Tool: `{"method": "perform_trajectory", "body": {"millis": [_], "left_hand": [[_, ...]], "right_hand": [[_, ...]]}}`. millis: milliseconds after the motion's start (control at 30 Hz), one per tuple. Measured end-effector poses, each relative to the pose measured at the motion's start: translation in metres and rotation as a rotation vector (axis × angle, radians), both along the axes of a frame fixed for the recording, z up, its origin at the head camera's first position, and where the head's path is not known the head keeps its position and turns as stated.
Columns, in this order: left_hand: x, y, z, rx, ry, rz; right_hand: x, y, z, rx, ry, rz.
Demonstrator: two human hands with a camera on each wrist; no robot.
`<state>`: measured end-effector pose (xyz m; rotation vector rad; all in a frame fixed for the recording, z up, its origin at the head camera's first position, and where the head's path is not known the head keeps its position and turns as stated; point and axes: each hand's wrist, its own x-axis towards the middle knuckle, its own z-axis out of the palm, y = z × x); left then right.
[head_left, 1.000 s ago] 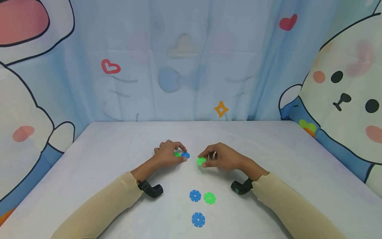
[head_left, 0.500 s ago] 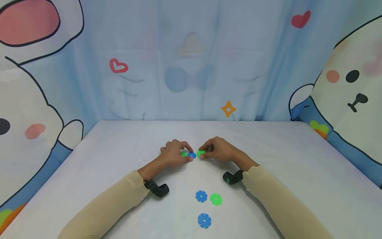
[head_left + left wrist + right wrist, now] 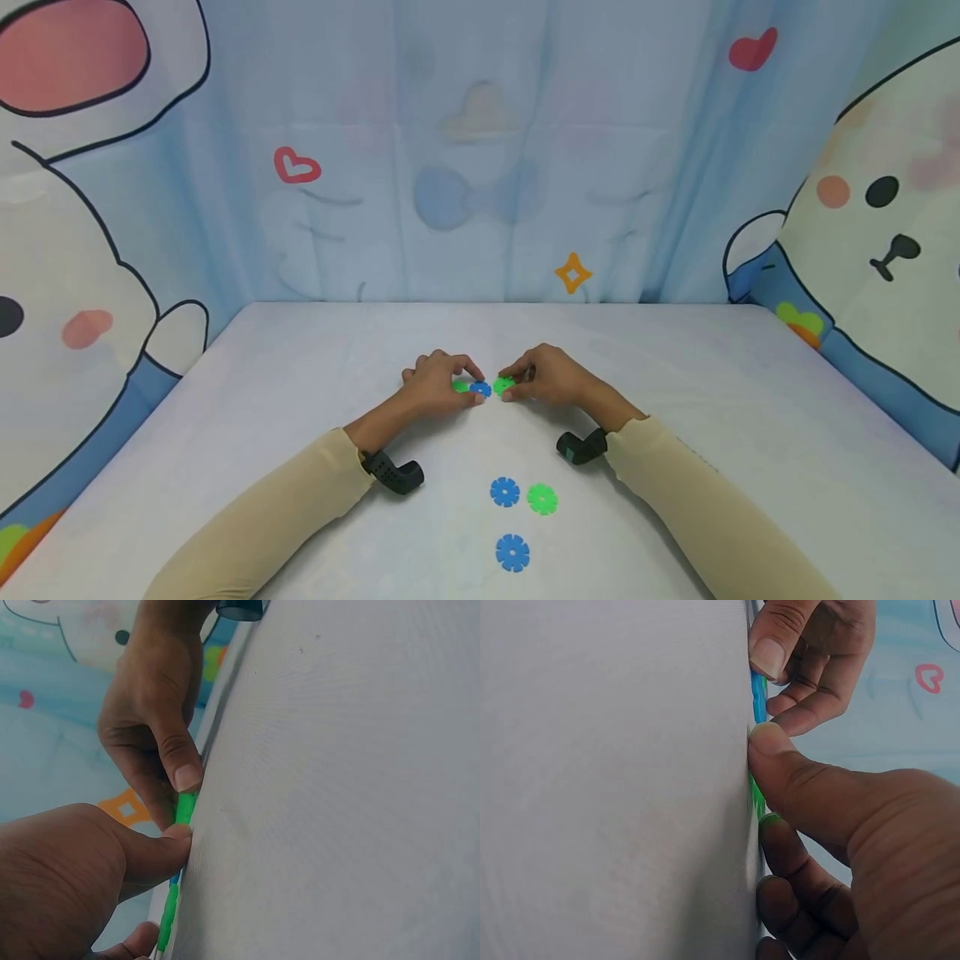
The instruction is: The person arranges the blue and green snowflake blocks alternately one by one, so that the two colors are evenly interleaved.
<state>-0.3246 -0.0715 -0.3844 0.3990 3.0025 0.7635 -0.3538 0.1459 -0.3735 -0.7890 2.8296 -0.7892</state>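
With thumb and fingers, my left hand [image 3: 437,387] pinches a blue notched disc [image 3: 481,389] low at the table. A green notched disc [image 3: 461,387] lies against the blue one's left side, under the left palm; the left wrist view shows this green edge [image 3: 169,919] beneath the hand. My right hand [image 3: 553,379] pinches another green notched disc [image 3: 503,386] by its edge, just right of the blue disc. In the right wrist view the blue disc [image 3: 759,697] shows between both thumbs. Whether the held green and blue discs touch is hard to tell.
Nearer the front of the white table [image 3: 337,533] lie a loose blue disc [image 3: 505,492], a green disc [image 3: 542,499] beside it, and another blue disc [image 3: 512,552] below. A patterned curtain [image 3: 337,233] hangs behind the table.
My right hand has moved inward and slightly away from me, bringing its green disc up beside the blue one. The left hand keeps its hold. The head view has shifted slightly.
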Motion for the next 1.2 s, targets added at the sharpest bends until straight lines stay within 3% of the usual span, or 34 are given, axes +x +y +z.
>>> {"method": "perform_trajectory", "body": {"millis": [833,1200], "left_hand": [[0.0005,0.0000,-0.0011,0.012,-0.002,0.008],[0.0000,0.0003,-0.0016,0.007,-0.005,0.008]], "right_hand": [[0.0052,0.0000,-0.0008,0.011,0.029,0.020],[0.0061,0.0001,-0.0003,0.017,0.007,-0.010]]}}
